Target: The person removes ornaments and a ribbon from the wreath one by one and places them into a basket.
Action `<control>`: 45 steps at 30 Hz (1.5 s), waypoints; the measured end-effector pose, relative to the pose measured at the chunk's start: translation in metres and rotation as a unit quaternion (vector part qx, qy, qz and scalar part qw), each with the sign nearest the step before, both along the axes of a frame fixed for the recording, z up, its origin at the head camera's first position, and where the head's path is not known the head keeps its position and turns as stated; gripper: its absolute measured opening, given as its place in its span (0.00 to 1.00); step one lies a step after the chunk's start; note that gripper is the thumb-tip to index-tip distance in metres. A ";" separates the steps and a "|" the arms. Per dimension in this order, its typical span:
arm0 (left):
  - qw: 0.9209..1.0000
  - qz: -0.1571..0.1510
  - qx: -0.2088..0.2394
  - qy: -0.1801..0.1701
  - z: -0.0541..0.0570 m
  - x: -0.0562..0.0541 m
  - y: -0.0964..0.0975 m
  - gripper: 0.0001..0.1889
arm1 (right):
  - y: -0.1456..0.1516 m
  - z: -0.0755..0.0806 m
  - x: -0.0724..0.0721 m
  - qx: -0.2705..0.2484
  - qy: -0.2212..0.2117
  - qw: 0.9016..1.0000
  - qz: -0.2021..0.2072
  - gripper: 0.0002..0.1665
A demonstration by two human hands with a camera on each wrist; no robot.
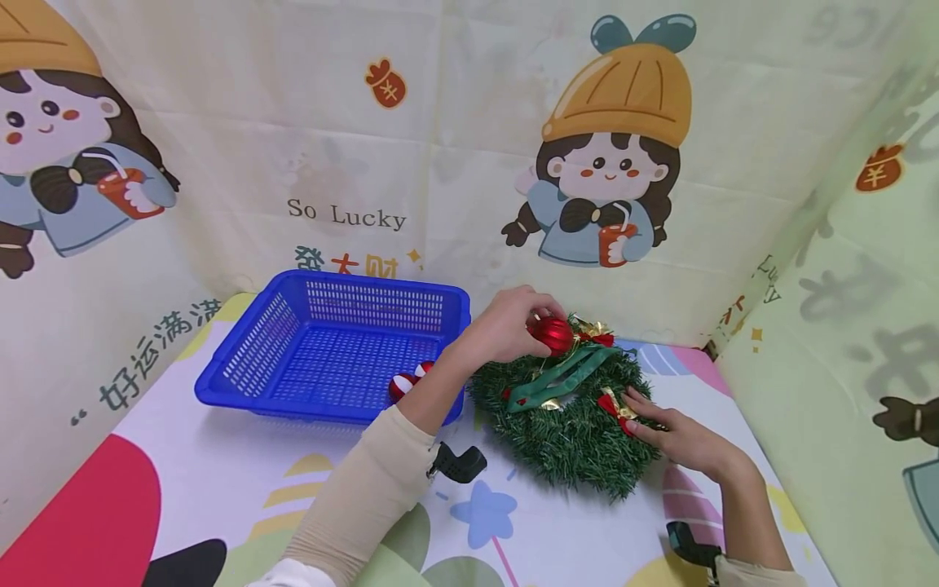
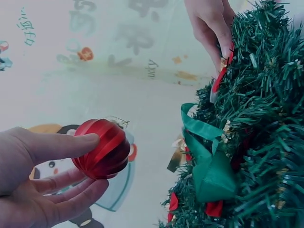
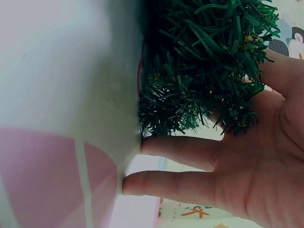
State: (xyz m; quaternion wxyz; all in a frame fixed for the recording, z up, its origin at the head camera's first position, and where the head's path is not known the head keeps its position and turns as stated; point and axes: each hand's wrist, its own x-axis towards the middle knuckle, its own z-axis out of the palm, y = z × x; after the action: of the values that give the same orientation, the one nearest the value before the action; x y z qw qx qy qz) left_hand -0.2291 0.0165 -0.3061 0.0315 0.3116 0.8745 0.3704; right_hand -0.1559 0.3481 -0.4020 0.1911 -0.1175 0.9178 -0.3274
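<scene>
My left hand [image 1: 513,326] pinches a shiny red ribbed Christmas bauble [image 1: 553,335] between thumb and fingers, above the far left part of a green tinsel wreath [image 1: 572,444]. In the left wrist view, the bauble [image 2: 102,148] shows a thin gold thread at its top. A green ribbon [image 2: 211,173] lies across the wreath's middle. My right hand [image 1: 685,436] rests against the wreath's right side, by a red and gold bow [image 1: 616,410]. The right wrist view shows two straight fingers [image 3: 178,184] reaching down to the tabletop beside the wreath.
A blue plastic basket [image 1: 242,391] stands left of the wreath, with red and white balls [image 1: 402,386] in its near right corner, partly behind my left forearm. Printed cloth walls [image 1: 455,163] rise behind and at both sides of the patterned tabletop [image 1: 220,465].
</scene>
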 end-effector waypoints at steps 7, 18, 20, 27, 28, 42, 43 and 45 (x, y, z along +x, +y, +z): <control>0.999 0.027 0.014 -0.016 -0.011 0.017 -0.022 0.23 | -0.001 0.000 0.000 0.001 -0.001 1.000 0.002 0.41; 0.994 0.073 0.076 -0.011 -0.019 0.040 -0.058 0.21 | 0.000 -0.001 -0.002 0.002 -0.004 1.000 0.003 0.41; 0.993 0.079 0.088 -0.010 -0.021 0.044 -0.065 0.22 | -0.001 -0.001 -0.002 0.000 -0.005 1.000 0.003 0.41; 0.989 0.098 0.108 -0.014 -0.024 0.048 -0.088 0.25 | 0.000 0.000 -0.001 0.005 -0.004 1.000 0.002 0.41; 0.989 0.101 0.107 -0.014 -0.024 0.048 -0.090 0.25 | -0.001 0.000 -0.001 0.005 -0.003 1.000 0.002 0.41; 0.984 0.161 0.069 -0.023 -0.022 0.047 -0.127 0.24 | -0.002 0.000 -0.001 0.005 0.000 1.000 0.004 0.41; 0.984 0.163 0.062 -0.023 -0.022 0.047 -0.129 0.24 | -0.001 0.000 -0.001 0.004 -0.001 1.000 0.003 0.41; 0.985 0.163 0.052 -0.024 -0.023 0.046 -0.132 0.25 | -0.001 0.000 -0.001 0.002 -0.002 1.000 0.003 0.41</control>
State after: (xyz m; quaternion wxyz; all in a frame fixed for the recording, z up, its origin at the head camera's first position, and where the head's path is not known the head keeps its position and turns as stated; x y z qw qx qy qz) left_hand -0.1829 -0.1158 -0.3289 -0.0247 0.1568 0.8921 0.4231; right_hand -0.1565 0.3470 -0.4022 0.1940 -0.1191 0.9180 -0.3248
